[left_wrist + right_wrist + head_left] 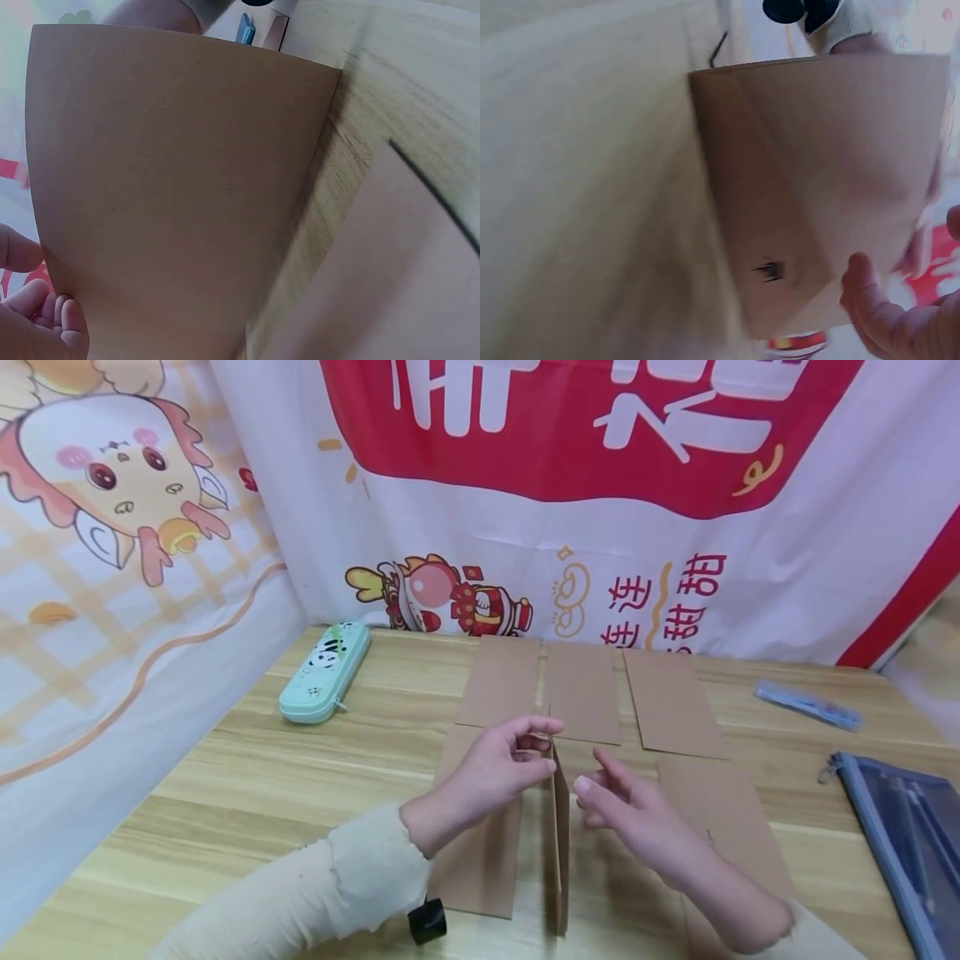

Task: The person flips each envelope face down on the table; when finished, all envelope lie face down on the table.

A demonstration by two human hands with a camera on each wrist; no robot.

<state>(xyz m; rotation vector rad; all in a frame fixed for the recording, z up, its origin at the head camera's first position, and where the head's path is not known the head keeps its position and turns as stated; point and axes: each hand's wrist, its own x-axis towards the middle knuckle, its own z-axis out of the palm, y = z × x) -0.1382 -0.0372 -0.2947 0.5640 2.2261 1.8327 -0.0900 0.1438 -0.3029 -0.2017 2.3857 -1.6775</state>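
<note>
A thin brown kraft-paper notebook (pixel 561 852) stands upright on its long edge on the wooden table. My left hand (pixel 495 768) pinches its upper edge between thumb and fingers. In the left wrist view the broad plain face of the notebook (pixel 187 172) bows slightly. The right wrist view shows its other face, with a small dark printed mark low down. My right hand (pixel 637 802) hovers just right of the notebook, fingers loosely bent, holding nothing. More brown notebooks lie flat around the hands, one (pixel 480 860) beneath the left forearm and one (pixel 720 810) beside the right.
A row of flat brown notebooks (pixel 583 689) lies along the back. At the back left sits a mint panda pencil case (pixel 326 672). To the right are a clear blue packet (pixel 808 703) and a blue zip pouch (pixel 915 835) with pens. A printed cloth (pixel 465 543) hangs behind.
</note>
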